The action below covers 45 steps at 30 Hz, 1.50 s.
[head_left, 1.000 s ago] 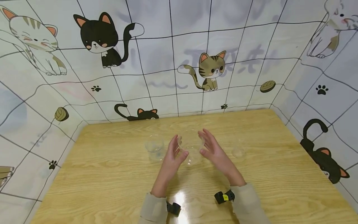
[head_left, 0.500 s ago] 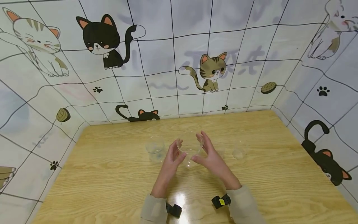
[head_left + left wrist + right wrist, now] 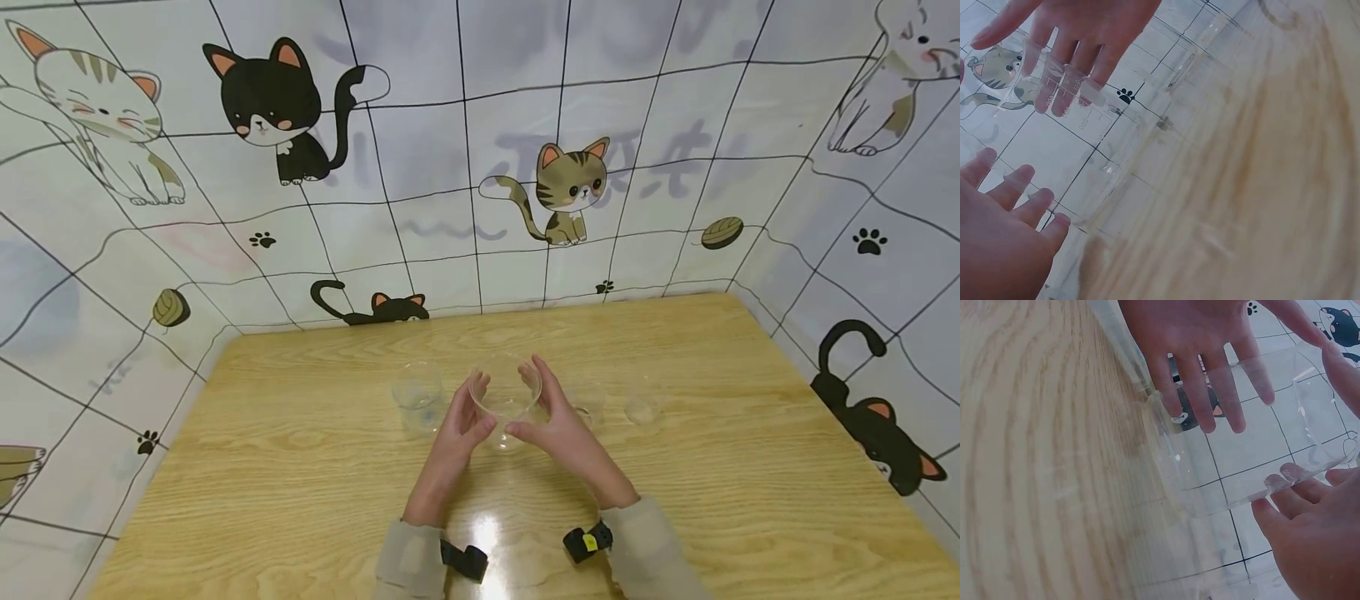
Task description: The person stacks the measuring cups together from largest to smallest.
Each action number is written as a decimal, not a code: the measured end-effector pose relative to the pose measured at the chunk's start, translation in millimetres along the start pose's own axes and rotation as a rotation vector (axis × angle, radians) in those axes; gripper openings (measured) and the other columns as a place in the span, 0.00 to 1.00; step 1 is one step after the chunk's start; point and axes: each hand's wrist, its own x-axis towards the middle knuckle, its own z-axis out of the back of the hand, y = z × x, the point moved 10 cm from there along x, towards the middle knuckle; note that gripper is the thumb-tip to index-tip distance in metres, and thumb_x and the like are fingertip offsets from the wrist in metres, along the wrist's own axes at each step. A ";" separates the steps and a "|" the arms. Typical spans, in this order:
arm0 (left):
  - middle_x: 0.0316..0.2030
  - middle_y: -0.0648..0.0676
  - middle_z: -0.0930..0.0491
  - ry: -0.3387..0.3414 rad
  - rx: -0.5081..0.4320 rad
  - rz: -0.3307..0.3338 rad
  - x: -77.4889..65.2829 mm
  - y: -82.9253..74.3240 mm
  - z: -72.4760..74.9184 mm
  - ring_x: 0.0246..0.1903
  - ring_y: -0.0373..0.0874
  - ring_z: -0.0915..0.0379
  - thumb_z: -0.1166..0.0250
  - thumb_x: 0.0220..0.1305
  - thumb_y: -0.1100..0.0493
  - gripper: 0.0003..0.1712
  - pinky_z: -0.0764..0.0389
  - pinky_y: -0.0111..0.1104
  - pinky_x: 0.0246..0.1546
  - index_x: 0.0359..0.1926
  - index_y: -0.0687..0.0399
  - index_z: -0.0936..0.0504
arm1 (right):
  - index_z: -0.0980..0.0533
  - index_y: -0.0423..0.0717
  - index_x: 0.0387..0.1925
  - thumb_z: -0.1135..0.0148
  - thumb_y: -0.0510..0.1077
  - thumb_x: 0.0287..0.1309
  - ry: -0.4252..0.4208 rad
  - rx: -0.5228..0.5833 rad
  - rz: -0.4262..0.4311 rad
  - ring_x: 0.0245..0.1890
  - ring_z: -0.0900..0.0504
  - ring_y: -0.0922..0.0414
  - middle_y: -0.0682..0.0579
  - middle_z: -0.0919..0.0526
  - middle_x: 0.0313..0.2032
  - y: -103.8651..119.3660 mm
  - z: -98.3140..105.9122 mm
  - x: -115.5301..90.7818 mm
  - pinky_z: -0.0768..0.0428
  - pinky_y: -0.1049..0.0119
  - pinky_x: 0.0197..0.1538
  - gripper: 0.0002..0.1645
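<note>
A clear beaker [image 3: 506, 408] with printed graduation marks stands between my two hands near the middle of the table. My left hand [image 3: 456, 429] holds its left side, thumb at the front and fingers curved around the wall. On the opposite side, my right hand [image 3: 561, 429] grips the beaker the same way. The marks show on the beaker wall [image 3: 1088, 119] in the left wrist view. In the right wrist view, the beaker's clear side [image 3: 1241, 462] lies between both sets of fingers. Whether its base touches the table I cannot tell.
Left of my left hand stands another clear vessel [image 3: 417, 396] with a bluish tint low down. Just right of my right hand is a clear vessel [image 3: 588, 408], partly hidden. A smaller clear vessel [image 3: 642, 408] stands further right. Cat-patterned walls enclose the wooden table [image 3: 300, 467].
Both hands and the beaker have shifted slightly left and toward me. My right hand has closed in on the beaker, uncovering the clear vessel to its right.
</note>
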 end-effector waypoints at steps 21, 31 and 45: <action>0.67 0.57 0.54 0.023 0.042 0.034 -5.6 -16.4 -8.6 0.66 0.46 0.62 0.42 0.60 0.61 0.41 0.60 0.43 0.63 0.68 0.41 0.54 | 0.57 0.56 0.68 0.33 0.53 0.44 -0.014 -0.047 0.043 0.65 0.49 0.55 0.53 0.44 0.65 -25.3 -2.9 9.6 0.49 0.49 0.62 0.56; 0.66 0.55 0.51 0.031 0.063 0.055 -5.4 -7.3 -6.0 0.65 0.45 0.59 0.41 0.59 0.56 0.40 0.58 0.43 0.63 0.67 0.33 0.53 | 0.59 0.58 0.68 0.32 0.56 0.42 -0.016 -0.073 0.057 0.64 0.47 0.57 0.54 0.43 0.64 -34.2 -7.0 11.8 0.48 0.49 0.62 0.59; 0.66 0.56 0.50 0.036 0.070 0.059 -6.1 -5.9 -4.7 0.66 0.47 0.60 0.39 0.58 0.53 0.41 0.57 0.46 0.62 0.66 0.31 0.52 | 0.65 0.69 0.67 0.31 0.62 0.36 -0.069 -0.142 -0.042 0.61 0.44 0.44 0.60 0.44 0.64 -44.1 -12.4 9.9 0.41 0.42 0.55 0.65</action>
